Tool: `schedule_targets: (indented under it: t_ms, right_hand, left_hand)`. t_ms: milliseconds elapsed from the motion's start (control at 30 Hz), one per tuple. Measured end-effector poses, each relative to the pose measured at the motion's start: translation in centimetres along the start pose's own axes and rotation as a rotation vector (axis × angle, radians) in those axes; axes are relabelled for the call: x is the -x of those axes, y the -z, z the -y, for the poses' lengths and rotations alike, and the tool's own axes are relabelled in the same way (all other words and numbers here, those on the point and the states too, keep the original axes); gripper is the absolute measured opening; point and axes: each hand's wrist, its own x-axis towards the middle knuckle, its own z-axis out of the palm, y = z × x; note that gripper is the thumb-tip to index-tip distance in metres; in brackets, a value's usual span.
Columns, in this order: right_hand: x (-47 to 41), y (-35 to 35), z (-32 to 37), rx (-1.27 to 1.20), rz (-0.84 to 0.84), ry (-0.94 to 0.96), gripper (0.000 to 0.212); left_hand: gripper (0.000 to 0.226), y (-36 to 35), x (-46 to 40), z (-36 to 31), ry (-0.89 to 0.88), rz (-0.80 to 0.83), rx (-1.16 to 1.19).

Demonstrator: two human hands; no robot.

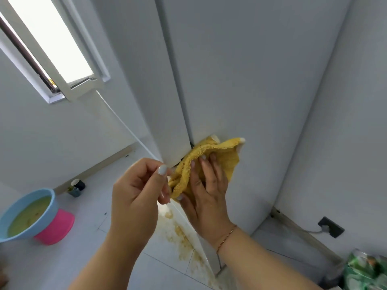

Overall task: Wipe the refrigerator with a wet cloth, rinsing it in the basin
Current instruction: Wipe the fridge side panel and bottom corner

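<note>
Fingers [206,164] of the right hand [206,191] lie straight, pressing the yellow cloth [211,159] flat against the white refrigerator [240,80] near its lower door edge. The left hand [137,191] pinches the cloth's crumpled lower corner. The blue basin [53,200] of murky water sits on the floor [88,227] at left.

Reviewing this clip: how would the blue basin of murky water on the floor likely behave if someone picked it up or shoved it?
The blue basin looks well filled with yellowish water, so it is probably heavy for its size and likely to slosh. It appears to lean on the pink basin beside it, so a shove may tip or spill it. The tiled floor looks smooth, so it may slide easily.
</note>
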Motion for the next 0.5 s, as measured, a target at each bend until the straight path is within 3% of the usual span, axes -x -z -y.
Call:
schedule_targets:
  t_ms: [233,500]
  right_hand:
    - [2.3,-1.5,-3.4,0.063,-0.050,0.190,0.065]
    - [10.6,-5.3,-8.3,0.102,-0.058,0.277,0.064]
  left_hand:
    - [0.023,-1.8,2.2,4.2,-0.033,-0.070,0.066]
    - [0.023,-4.9,6.9,14.3,-0.081,-0.116,0.195]
